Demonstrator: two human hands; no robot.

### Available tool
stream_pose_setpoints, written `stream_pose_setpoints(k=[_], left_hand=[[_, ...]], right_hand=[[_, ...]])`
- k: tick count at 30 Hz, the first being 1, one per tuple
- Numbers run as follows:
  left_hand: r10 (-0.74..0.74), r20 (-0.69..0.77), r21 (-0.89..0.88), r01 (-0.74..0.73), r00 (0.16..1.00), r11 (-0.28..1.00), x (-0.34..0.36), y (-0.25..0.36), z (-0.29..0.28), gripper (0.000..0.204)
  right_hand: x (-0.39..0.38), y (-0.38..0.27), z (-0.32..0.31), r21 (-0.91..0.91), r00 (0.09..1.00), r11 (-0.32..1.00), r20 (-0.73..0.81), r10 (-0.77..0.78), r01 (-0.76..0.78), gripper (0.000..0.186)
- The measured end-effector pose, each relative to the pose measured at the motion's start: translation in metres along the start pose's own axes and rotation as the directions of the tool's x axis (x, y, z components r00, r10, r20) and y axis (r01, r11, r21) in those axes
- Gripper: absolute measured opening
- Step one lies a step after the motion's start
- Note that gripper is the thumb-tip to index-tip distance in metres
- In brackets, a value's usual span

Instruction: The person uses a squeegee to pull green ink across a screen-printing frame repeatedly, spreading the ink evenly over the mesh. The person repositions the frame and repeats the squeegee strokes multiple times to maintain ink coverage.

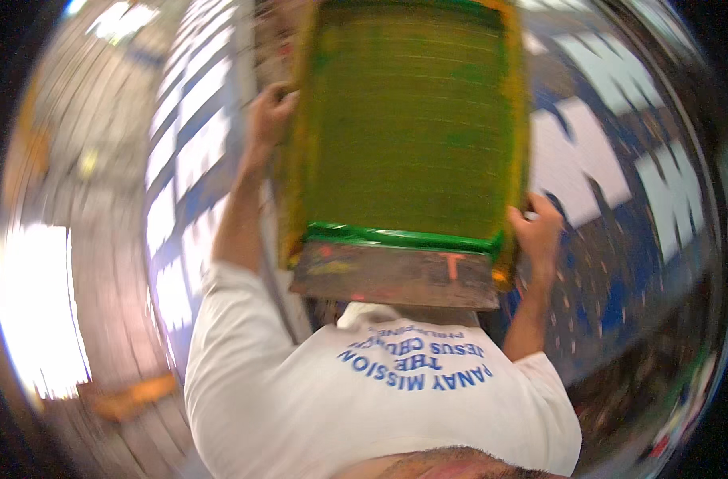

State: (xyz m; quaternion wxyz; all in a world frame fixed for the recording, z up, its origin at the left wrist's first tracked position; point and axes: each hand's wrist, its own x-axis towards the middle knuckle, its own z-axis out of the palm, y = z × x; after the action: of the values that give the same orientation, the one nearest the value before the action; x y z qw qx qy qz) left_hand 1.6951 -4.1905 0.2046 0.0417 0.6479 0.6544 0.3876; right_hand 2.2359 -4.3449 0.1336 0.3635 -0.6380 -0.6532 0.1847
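A screen printing frame [412,128] with green-stained mesh and yellowish side rails lies in front of my chest. My left hand [273,116] is closed on its left rail, toward the far half. Lower down, my right hand [537,230] grips the right rail, thumb on the near side and fingers partly hidden. A band of wet-looking green ink [400,238] runs along the near inside edge. Just nearer to me is a brown board [392,278] with an orange mark, right against the frame's near end. Motion blurs the picture somewhat.
To the right, pale cut pieces [579,164] lie on a long blue table [571,275]. On the left, another blue surface carries rows of white pieces [204,152]. A plank-like floor [112,263] runs along the far left, with an orange object [132,397] on it.
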Motion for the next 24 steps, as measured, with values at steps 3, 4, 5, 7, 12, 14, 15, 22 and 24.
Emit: stream_pose_setpoints(k=[3, 4, 5, 7, 12, 14, 15, 22, 24], left_hand=[[-0.198, -0.042, 0.139, 0.202, 0.979, 0.97, -0.06, -0.031, -0.043, 0.044], [-0.274, -0.059, 0.172, 0.28, 0.96, 0.944, -0.084, -0.043, -0.054, 0.044], [-0.3, -0.102, 0.156, 0.313, 0.948, 0.937, -0.106, -0.049, -0.063, 0.044], [-0.306, -0.176, 0.157, 0.333, 0.936, 0.93, -0.145, -0.046, -0.083, 0.044], [-0.506, -0.36, 0.12, 0.577, 0.784, 0.808, -0.271, -0.078, -0.124, 0.047], [-0.507, -0.473, 0.187, 0.644, 0.72, 0.742, -0.317, -0.056, -0.119, 0.046], [-0.523, -0.523, 0.186, 0.69, 0.673, 0.7, -0.347, -0.055, -0.12, 0.046], [-0.559, -0.754, 0.054, 0.879, 0.347, 0.473, -0.487, -0.008, -0.141, 0.042], [-0.531, -0.809, -0.001, 0.902, 0.254, 0.432, -0.522, 0.008, -0.141, 0.043]], right_hand=[[0.028, -0.016, 0.018, -0.086, 0.976, 0.975, 0.093, -0.196, 0.204, 0.027], [0.036, -0.022, 0.025, -0.053, 0.961, 0.968, 0.145, -0.237, 0.247, 0.031], [0.048, -0.027, 0.027, -0.078, 0.94, 0.95, 0.19, -0.285, 0.304, 0.033], [0.069, -0.034, 0.028, -0.076, 0.899, 0.926, 0.282, -0.335, 0.369, 0.035], [0.1, -0.085, 0.074, -0.021, 0.716, 0.795, 0.45, -0.534, 0.607, 0.037], [0.117, -0.062, 0.106, 0.055, 0.672, 0.756, 0.419, -0.61, 0.652, 0.039], [0.115, -0.069, 0.121, 0.046, 0.675, 0.764, 0.436, -0.595, 0.644, 0.04], [0.131, -0.169, 0.188, 0.402, 0.2, 0.506, 0.598, -0.776, 0.763, 0.04], [0.125, -0.193, 0.211, 0.473, 0.102, 0.497, 0.642, -0.76, 0.727, 0.041]])
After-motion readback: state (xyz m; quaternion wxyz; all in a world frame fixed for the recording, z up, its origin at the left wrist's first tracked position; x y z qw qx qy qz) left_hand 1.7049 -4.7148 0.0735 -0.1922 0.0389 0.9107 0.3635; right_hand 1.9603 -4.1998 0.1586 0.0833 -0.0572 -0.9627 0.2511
